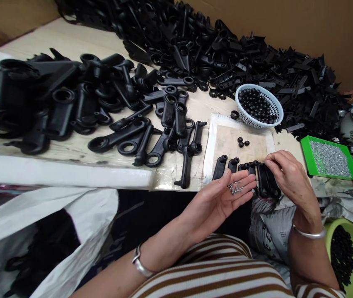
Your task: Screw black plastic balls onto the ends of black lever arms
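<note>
My left hand (223, 196) lies palm up at the table's front edge, cupping several small silver screws (235, 188) on its fingers. My right hand (288, 174) pinches the top of a black plastic handle (265, 180) in a short row of black handles (226, 165) lined up on a beige mat (241, 153). Three small black caps (242, 142) lie loose on the mat behind the row.
A white basket of black caps (259, 105) stands behind the mat. A green tray of screws (328, 159) sits right. Black handles (151, 136) cover the table left and back (226, 49). A green tub (346, 252) and white bag (39, 236) sit below.
</note>
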Demonstrator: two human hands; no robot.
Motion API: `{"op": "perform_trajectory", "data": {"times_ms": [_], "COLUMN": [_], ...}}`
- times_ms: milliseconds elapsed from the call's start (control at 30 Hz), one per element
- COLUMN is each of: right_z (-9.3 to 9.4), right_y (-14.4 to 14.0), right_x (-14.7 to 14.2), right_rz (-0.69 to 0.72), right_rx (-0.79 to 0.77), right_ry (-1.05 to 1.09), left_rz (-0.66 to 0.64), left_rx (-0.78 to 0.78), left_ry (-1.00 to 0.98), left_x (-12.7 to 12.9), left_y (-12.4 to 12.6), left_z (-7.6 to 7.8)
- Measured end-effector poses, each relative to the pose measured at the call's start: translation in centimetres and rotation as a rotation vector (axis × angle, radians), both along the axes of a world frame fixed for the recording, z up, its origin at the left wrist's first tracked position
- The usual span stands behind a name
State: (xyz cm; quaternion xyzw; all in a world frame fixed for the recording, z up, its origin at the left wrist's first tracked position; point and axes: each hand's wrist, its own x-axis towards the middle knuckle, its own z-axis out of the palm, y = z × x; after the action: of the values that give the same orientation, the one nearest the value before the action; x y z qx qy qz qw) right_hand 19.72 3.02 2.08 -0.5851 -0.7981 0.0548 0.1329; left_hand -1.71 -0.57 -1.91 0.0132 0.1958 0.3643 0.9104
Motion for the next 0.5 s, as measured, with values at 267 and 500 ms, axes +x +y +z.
{"op": "perform_trajectory", "data": {"times_ms": [267,500], "right_z": [-0.3,0.0], "right_y": [0.5,0.0], "right_x": [-0.7,-1.3], "right_rz": [0.077,0.056], "right_rx": [0.061,0.151], "right_ry": [-0.144,-0.142], "left_rz": [0.004,0.009], "left_rx": [-0.009,0.018], "left_ry": [0.009,-0.042], "left_x": [0.1,0.3], "left_y": [0.1,0.0], "left_z": [0.2,-0.4]}}
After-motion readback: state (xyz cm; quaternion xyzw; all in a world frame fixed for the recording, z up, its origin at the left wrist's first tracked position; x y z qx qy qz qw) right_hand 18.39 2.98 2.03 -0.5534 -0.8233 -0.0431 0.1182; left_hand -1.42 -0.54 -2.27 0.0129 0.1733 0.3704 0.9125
